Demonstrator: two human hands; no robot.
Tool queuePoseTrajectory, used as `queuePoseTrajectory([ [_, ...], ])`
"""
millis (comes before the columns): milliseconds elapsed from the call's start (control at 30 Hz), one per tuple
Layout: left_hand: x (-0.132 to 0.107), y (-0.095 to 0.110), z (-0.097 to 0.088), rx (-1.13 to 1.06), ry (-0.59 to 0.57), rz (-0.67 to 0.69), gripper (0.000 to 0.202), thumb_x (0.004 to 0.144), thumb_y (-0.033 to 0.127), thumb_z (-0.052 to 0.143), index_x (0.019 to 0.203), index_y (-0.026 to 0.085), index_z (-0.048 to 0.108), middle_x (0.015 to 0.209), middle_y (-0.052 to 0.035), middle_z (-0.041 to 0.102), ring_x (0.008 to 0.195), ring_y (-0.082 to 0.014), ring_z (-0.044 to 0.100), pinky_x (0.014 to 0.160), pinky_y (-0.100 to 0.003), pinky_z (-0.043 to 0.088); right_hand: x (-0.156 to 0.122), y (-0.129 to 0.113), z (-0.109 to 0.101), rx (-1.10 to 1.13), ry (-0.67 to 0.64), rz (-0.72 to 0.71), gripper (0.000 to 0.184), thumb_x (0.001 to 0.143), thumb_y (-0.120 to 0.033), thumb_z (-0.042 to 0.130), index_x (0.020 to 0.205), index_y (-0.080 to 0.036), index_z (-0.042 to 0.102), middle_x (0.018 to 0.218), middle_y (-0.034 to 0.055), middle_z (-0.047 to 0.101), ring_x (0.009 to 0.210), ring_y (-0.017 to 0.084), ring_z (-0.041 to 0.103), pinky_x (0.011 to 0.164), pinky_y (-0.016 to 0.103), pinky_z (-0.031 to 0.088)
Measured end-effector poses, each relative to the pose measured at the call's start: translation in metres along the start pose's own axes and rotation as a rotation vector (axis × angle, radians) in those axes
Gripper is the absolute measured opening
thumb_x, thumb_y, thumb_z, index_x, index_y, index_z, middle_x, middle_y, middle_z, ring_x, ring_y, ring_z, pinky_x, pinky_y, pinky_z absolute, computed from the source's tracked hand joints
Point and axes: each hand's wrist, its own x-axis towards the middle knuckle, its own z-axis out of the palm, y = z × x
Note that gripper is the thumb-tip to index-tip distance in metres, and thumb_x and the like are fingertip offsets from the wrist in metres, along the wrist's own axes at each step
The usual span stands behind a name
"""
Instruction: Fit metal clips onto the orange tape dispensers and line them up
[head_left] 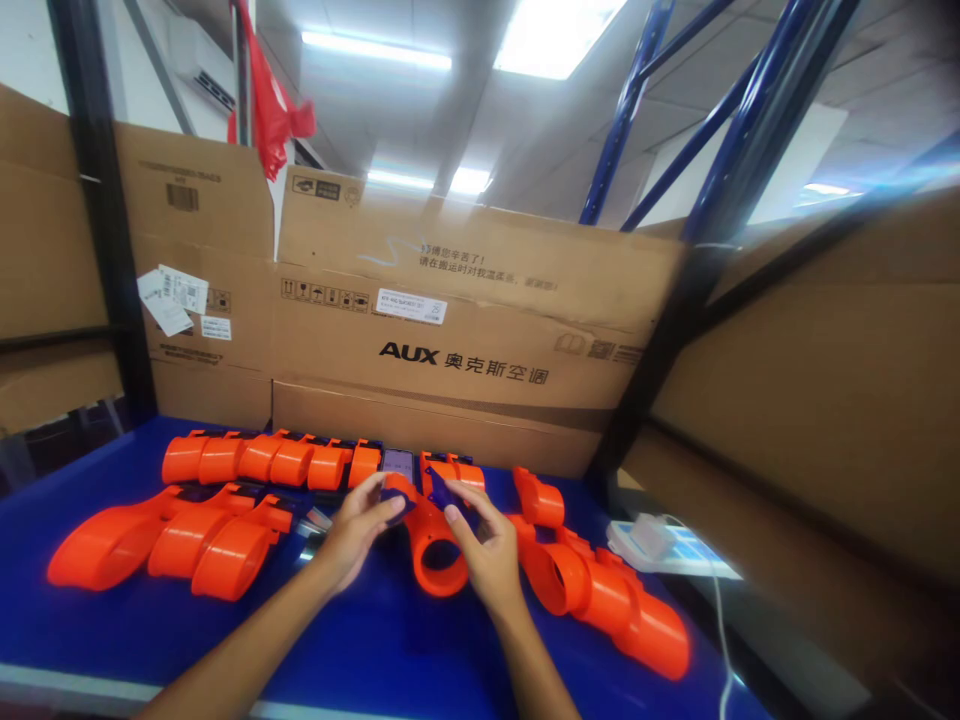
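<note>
Across a blue counter [337,660], glossy orange plastic loops [225,565] sit lower left and lower right, whether finished unclear, while at lower centre the left hand [364,525] and right hand [491,550] clasp an orange ring-ended plastic piece [421,532], seemingly mid-work.

Flattened cardboard [337,345] stands upright along the back of a blue-topped table [390,665], printed with dark AUX lettering [409,353] and Chinese characters, with a white label [411,307] stuck above. More board closes in the left side [45,240] and the right side [825,400]. A dark post [97,180] rises at the left, and a slanting one [694,270] at the right. Over the top I see a pale grey ceiling [360,110], a glaring light panel [555,35] and a bright tube [375,50]. Blue metal uprights [626,110] lean across the right; red plastic [271,100] hangs at left, near a white wall-mounted unit [201,65].
</note>
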Motion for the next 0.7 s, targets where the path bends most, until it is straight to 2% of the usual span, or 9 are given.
queuePoseTrajectory([
  [200,0.0002,0.0045,0.0034,0.121,-0.007,0.096,0.045,0.068,0.026,0.085,0.111,0.02,0.071,0.111,-0.0073,0.073,0.107,-0.024,0.064,0.095,-0.032,0.047,-0.0006,0.0032,0.0002,-0.057,-0.085,-0.048,0.03,0.085,-0.032,0.072,0.115,-0.025,0.073,0.117,0.0089,0.073,0.112,0.028,0.066,0.101,0.049,0.05],
  [700,-0.0007,0.0041,0.0027,0.15,-0.026,0.077,0.051,0.068,0.026,0.085,0.115,0.02,0.069,0.117,-0.0091,0.073,0.111,-0.0266,0.064,0.097,-0.035,0.047,-0.0013,0.003,0.0023,-0.098,-0.113,-0.02,0.03,0.085,-0.034,0.071,0.114,-0.025,0.073,0.116,0.0088,0.073,0.11,0.029,0.067,0.101,0.048,0.05],
])
